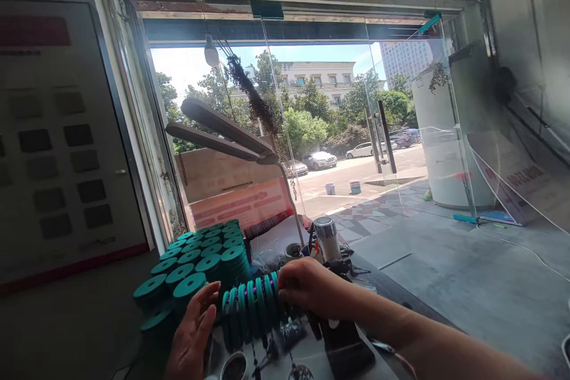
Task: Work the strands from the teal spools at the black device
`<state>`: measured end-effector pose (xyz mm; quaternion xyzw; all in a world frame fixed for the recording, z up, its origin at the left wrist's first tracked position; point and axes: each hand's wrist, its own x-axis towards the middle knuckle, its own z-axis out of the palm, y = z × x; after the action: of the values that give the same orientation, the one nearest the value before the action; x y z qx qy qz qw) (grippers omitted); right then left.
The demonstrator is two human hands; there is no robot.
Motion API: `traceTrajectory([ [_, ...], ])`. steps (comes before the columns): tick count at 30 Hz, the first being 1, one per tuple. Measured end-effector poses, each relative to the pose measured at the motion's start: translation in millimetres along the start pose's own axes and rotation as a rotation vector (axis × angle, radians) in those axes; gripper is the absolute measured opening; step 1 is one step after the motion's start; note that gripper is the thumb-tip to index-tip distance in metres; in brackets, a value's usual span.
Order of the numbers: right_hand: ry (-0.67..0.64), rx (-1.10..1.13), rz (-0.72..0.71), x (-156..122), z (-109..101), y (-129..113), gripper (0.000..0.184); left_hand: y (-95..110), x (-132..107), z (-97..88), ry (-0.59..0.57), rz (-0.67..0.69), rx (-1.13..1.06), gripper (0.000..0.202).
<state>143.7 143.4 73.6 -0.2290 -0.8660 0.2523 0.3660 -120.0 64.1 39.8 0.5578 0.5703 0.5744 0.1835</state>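
A row of teal round spools [252,309] stands on edge across the table in front of me, with purple and dark bits showing between them. My left hand [193,329] is beside the row's left end, thumb and fingers apart, holding nothing that I can see. At the right end, my right hand [303,285] has its fingers curled in against the last spools. What lies between those fingertips is hidden. Dark strands with small pieces hang below the row, over a small round cup [234,365].
Stacks of teal discs [189,285] fill the table's left side. A desk lamp [227,136] rises behind them. Near my right hand stand a white canister with a silver lid [327,234] and a black stand [347,347]. Beyond are glass doors [329,130] facing a street.
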Motion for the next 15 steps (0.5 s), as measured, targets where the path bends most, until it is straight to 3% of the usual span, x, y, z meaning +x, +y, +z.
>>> traceTrajectory([
  [2,0.009,0.021,0.008,-2,1,0,0.003,24,14,8.1,-0.126,0.015,-0.030,0.056],
  [4,0.013,0.035,0.004,-3,2,0,0.004,35,23,15.2,-0.224,0.042,-0.005,0.062],
  [11,0.010,0.033,0.045,-2,2,1,0.002,22,37,14.5,-0.419,0.095,0.101,0.064],
  [15,-0.004,0.032,0.061,0,-5,-2,0.002,24,35,13.4,-0.464,0.068,0.159,0.057],
])
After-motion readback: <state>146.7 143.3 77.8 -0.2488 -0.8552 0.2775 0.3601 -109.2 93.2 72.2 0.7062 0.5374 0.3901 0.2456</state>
